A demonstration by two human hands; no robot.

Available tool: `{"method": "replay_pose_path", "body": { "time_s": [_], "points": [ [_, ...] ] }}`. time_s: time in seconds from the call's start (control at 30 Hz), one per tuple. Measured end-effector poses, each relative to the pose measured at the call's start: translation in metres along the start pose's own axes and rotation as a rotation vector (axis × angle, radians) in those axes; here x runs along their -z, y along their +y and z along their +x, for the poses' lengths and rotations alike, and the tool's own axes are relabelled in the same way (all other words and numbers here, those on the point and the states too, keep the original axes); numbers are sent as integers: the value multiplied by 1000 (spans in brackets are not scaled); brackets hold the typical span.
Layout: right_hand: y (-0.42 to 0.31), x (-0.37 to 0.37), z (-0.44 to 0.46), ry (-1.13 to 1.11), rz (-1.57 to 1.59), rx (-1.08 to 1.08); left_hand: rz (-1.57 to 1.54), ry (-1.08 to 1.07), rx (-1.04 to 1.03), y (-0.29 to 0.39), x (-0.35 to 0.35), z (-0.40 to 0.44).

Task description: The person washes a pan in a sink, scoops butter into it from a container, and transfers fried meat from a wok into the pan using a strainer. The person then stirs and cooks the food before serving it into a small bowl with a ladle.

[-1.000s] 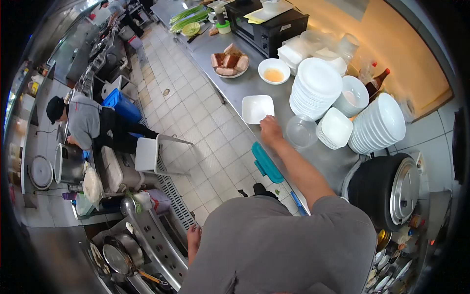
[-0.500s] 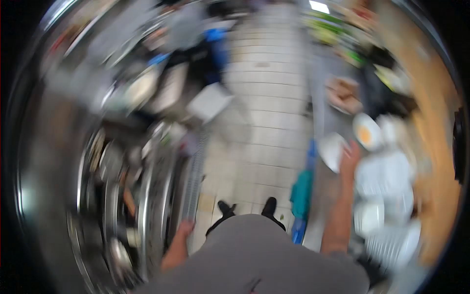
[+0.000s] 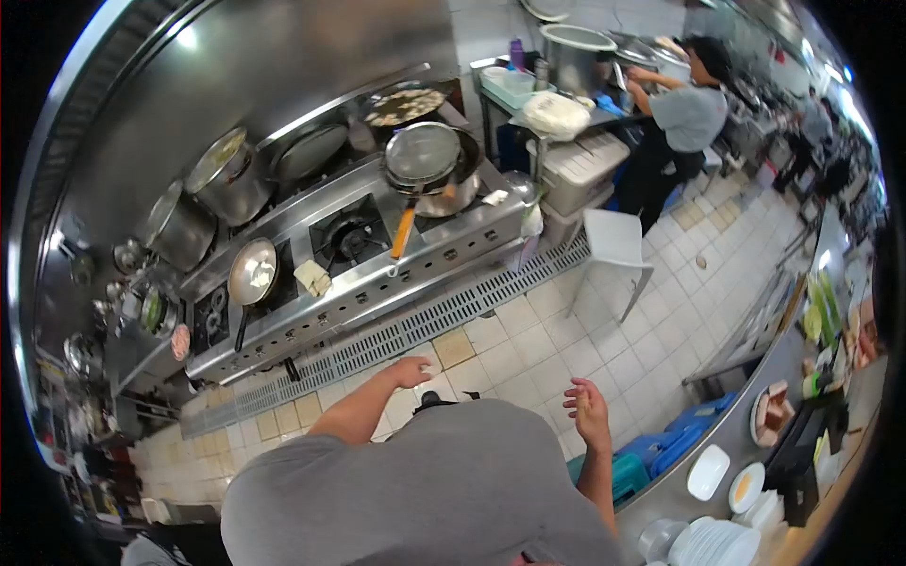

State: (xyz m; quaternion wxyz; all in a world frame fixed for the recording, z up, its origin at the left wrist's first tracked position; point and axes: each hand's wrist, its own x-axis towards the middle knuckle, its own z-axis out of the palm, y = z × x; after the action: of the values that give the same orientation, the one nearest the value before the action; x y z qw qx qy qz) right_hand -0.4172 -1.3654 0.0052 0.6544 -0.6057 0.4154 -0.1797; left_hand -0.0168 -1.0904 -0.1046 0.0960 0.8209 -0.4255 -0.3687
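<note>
My left hand [image 3: 411,372] hangs in front of my body over the floor, its fingers loosely stretched with nothing in them. My right hand [image 3: 587,410] is raised over the floor at my right side, empty, with fingers apart and slightly bent. To its right, a white dish [image 3: 708,472] lies on the metal counter beside a white plate with something yellow [image 3: 746,487]. Ahead of my left hand is the gas stove [image 3: 373,269]. On it sit a frying pan [image 3: 253,271] with pale pieces inside, a folded cloth [image 3: 312,277] and an orange-handled strainer [image 3: 424,156] over a pot.
Tall pots [image 3: 229,174] stand behind the burners. A floor grate [image 3: 415,325] runs along the stove. A white stool [image 3: 615,247] stands on the tiles, near a co-worker [image 3: 689,118] at the back table. Stacked plates [image 3: 717,543] and blue bins [image 3: 679,436] are at right.
My view has swung left from the aisle toward the stove. My right hand, earlier at a white dish on the counter, is now away from it and empty.
</note>
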Motion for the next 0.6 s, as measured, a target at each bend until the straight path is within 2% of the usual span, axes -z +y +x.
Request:
{"method": "replay_pose_path", "body": {
  "time_s": [0.07, 0.1, 0.13, 0.17, 0.2, 0.23, 0.3, 0.37, 0.43, 0.53, 0.57, 0.6],
  "points": [
    [-8, -38, 21, -165, -184, 32, -126, 117, 248, -105, -17, -17],
    [-13, -55, 33, -175, -207, 43, -108, 237, 224, -152, -21, -39],
    [-18, -73, 47, -232, -317, 44, -77, 319, 186, -258, -63, -32],
    [-20, -90, 57, -285, -429, 36, -236, 320, 443, -272, -55, -65],
    [-21, -109, 62, -293, -450, 28, -550, 298, 702, -277, -44, -102],
    [-27, -133, 71, -293, -335, -30, -378, 224, 727, -288, -34, -136],
    [-41, -186, 104, -345, -128, -91, -379, 234, 900, -381, -83, -170],
    [-53, -249, 134, -459, 80, -148, -36, -87, 727, -384, -76, -222],
    [-66, -324, 173, -562, 262, -200, -657, 217, 1005, -404, -107, -247],
    [-102, -414, 232, -600, 413, -307, -806, 189, 1082, -368, -95, -254],
    [-113, -435, 246, -589, 508, -351, -809, 172, 1081, -370, -109, -248],
    [-125, -450, 261, -583, 606, -389, -757, 295, 814, -377, -128, -240]
  ]
}}
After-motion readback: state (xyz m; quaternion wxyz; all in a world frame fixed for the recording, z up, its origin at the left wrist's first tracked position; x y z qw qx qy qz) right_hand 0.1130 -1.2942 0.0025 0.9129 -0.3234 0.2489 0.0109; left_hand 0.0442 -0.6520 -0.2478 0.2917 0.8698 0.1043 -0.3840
